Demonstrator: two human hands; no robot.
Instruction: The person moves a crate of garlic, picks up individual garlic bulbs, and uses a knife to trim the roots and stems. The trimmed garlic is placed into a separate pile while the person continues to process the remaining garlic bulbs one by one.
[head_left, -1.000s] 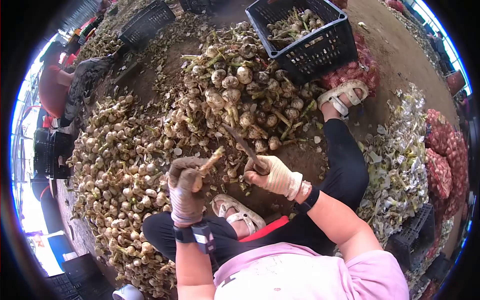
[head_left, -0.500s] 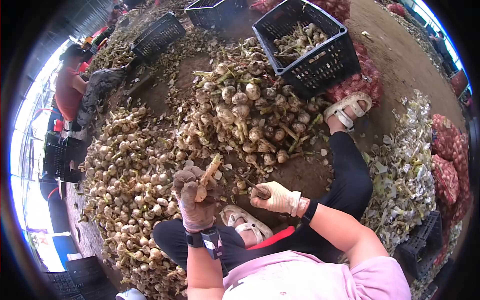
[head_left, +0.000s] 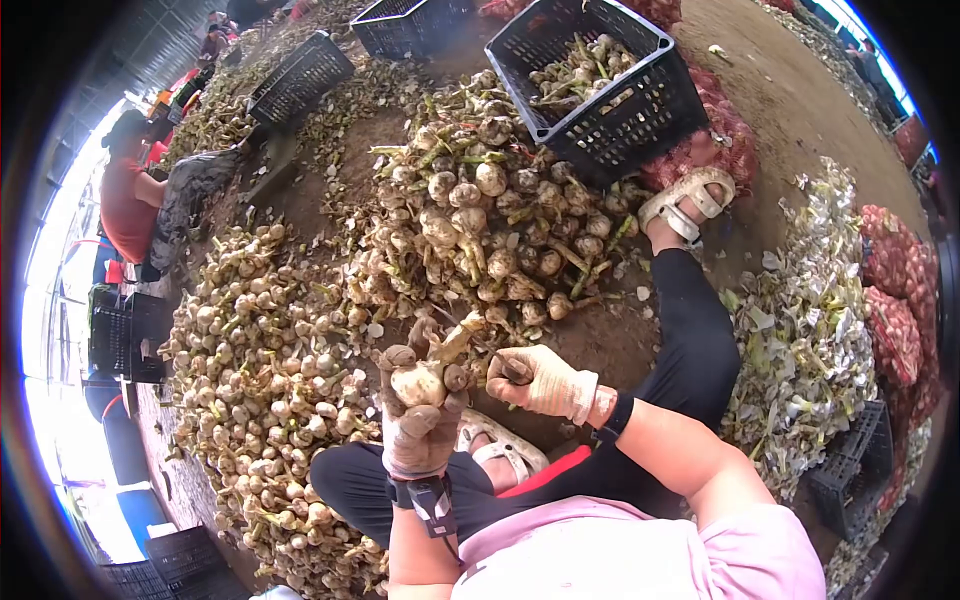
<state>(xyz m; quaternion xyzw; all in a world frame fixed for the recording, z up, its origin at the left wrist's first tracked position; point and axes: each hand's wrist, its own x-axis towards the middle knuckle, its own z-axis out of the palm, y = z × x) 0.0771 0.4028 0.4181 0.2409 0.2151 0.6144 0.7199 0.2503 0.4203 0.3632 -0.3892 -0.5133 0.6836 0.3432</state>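
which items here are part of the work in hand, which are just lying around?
In hand:
left hand grips a garlic bulb
right hand holds a knife at its stalk

Lying about:
garlic pile
black crate
heap of husks
red mesh sacks

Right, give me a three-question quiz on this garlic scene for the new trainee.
1. True or false: the left hand holds a garlic bulb by its head, stem pointing up and away.
2. What does the right hand grip? A) a knife B) a brush C) a bag
3. Fill in: the black crate beyond the pile holds ____.

Key: 1 true. 2 A; its blade meets the bulb's stem. 3 garlic, stems still attached.
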